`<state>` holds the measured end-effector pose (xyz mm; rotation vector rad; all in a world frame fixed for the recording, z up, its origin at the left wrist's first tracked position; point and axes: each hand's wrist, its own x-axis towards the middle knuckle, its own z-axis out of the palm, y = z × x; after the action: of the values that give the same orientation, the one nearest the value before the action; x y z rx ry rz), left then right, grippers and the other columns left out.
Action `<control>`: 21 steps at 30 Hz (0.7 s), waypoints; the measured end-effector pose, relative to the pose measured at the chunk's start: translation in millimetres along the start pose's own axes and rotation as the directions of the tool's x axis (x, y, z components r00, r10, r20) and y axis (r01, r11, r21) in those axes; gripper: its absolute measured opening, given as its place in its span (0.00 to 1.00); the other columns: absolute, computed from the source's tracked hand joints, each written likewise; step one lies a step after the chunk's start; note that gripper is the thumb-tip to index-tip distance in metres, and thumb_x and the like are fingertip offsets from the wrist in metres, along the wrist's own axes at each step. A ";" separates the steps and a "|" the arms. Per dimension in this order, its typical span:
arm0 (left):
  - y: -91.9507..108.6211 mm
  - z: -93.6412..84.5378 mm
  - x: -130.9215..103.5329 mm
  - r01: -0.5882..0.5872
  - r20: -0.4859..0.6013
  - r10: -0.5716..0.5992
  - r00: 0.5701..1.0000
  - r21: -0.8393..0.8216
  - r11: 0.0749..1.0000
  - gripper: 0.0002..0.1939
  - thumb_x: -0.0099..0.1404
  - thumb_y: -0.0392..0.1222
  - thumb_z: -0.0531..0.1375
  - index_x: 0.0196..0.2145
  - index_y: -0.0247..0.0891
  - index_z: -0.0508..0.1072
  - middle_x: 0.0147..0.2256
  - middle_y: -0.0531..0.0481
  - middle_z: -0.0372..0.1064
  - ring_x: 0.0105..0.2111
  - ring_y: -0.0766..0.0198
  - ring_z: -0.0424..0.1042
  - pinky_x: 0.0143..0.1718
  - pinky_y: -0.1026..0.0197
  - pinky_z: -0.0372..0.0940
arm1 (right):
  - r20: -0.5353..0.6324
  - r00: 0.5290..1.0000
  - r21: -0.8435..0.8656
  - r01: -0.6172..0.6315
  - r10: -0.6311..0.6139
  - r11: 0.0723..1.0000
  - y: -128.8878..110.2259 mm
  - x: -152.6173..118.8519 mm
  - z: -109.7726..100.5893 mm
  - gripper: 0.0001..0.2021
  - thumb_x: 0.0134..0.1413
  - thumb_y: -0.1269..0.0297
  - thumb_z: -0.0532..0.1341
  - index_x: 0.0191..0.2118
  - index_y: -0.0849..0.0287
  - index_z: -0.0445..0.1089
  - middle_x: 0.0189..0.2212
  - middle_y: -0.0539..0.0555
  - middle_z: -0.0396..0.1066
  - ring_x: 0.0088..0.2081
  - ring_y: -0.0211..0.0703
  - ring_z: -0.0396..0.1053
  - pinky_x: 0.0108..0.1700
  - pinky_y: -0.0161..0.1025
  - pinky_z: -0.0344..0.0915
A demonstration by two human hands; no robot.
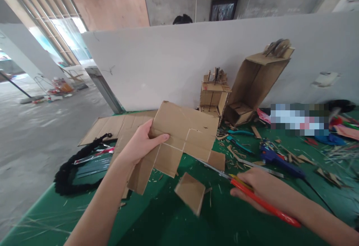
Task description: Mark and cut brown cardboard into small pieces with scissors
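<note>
My left hand (143, 141) grips a notched piece of cardboard (190, 120), thumb on top, held above the green table. Pale scored lines run across the cardboard. In my right hand (258, 186) is a pair of scissors (244, 190) with red and yellow handles. The blades point left and up, their tips close to the cardboard's lower right edge; whether they touch it I cannot tell. A slightly blurred, loose cardboard offcut (191, 193) is below the held piece.
Two cardboard constructions, a small one (214, 96) and a tall one (252, 81), stand against the white partition (157, 66). Blue-handled pliers (239, 145), a blue glue gun (280, 160) and scraps lie at right. A black braided loop (63, 175) lies at left.
</note>
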<state>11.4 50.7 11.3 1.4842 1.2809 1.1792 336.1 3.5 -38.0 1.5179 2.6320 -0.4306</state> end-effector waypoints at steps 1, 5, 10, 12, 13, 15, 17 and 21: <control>-0.4 -1.8 0.2 0.008 -0.005 -0.008 1.000 -0.011 1.000 0.20 0.52 0.40 0.65 0.44 0.43 0.71 0.41 0.45 0.73 0.38 0.53 0.74 0.33 0.54 0.71 | 0.007 1.000 0.003 -0.011 0.011 1.000 0.4 -0.1 0.3 0.24 0.55 0.43 0.48 0.23 0.57 0.65 0.21 0.57 0.68 0.23 0.47 0.66 0.26 0.39 0.55; -4.4 -5.7 1.7 0.047 -0.044 -0.053 0.998 -0.123 0.991 0.20 0.52 0.40 0.65 0.44 0.41 0.70 0.42 0.43 0.73 0.40 0.52 0.73 0.34 0.54 0.71 | -0.029 0.995 0.073 -0.092 0.094 0.993 3.3 -1.8 0.5 0.23 0.52 0.41 0.51 0.24 0.57 0.64 0.23 0.57 0.68 0.27 0.49 0.66 0.28 0.40 0.57; -8.5 3.1 4.9 0.050 -0.138 -0.091 0.986 -0.280 0.959 0.20 0.52 0.42 0.66 0.43 0.40 0.69 0.44 0.44 0.73 0.41 0.55 0.73 0.38 0.55 0.70 | -0.003 0.996 0.252 -0.081 0.084 0.964 1.5 -7.0 1.5 0.21 0.54 0.42 0.49 0.25 0.56 0.59 0.23 0.53 0.64 0.25 0.43 0.62 0.25 0.37 0.54; -8.5 9.7 5.6 0.026 -0.195 -0.103 0.975 -0.360 0.933 0.20 0.51 0.43 0.66 0.42 0.39 0.69 0.43 0.45 0.73 0.39 0.56 0.74 0.36 0.57 0.70 | 0.005 0.999 0.330 -0.033 0.033 0.944 -2.6 -8.3 1.9 0.20 0.58 0.45 0.46 0.26 0.56 0.56 0.23 0.52 0.63 0.24 0.40 0.60 0.25 0.36 0.54; -8.3 13.2 5.6 0.019 -0.213 -0.111 0.971 -0.396 0.918 0.20 0.51 0.43 0.66 0.41 0.39 0.69 0.42 0.45 0.74 0.39 0.56 0.74 0.35 0.58 0.70 | -0.004 1.000 0.366 -0.006 0.007 0.931 -5.0 -8.5 2.4 0.20 0.59 0.46 0.45 0.27 0.56 0.56 0.24 0.51 0.62 0.24 0.39 0.59 0.26 0.36 0.54; -7.7 20.7 4.9 0.012 -0.229 -0.128 0.965 -0.451 0.892 0.20 0.50 0.43 0.67 0.40 0.39 0.69 0.40 0.46 0.74 0.38 0.56 0.74 0.34 0.59 0.70 | -0.028 0.999 0.420 0.027 -0.018 0.907 -10.5 -8.0 3.9 0.18 0.60 0.47 0.44 0.29 0.56 0.56 0.25 0.51 0.62 0.25 0.38 0.58 0.27 0.36 0.56; -7.4 28.3 3.5 -0.005 -0.240 -0.131 0.962 -0.494 0.869 0.20 0.49 0.42 0.67 0.40 0.40 0.69 0.39 0.48 0.75 0.37 0.56 0.74 0.35 0.58 0.70 | -0.040 0.999 0.461 0.016 0.003 0.887 -16.4 -6.4 6.1 0.18 0.61 0.47 0.43 0.31 0.56 0.56 0.26 0.51 0.62 0.25 0.38 0.59 0.28 0.37 0.57; -7.2 40.8 0.5 -0.065 -0.283 -0.112 0.953 -0.551 0.832 0.18 0.50 0.41 0.66 0.40 0.41 0.69 0.39 0.49 0.75 0.37 0.58 0.74 0.36 0.58 0.69 | -0.059 0.997 0.561 -0.012 0.054 0.828 -28.4 -1.9 10.4 0.19 0.61 0.46 0.42 0.33 0.56 0.56 0.27 0.51 0.62 0.26 0.39 0.61 0.28 0.37 0.59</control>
<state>49.7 51.8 -4.5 0.8737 1.0114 1.6428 311.9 -14.3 -41.8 1.7362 2.6599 -1.2651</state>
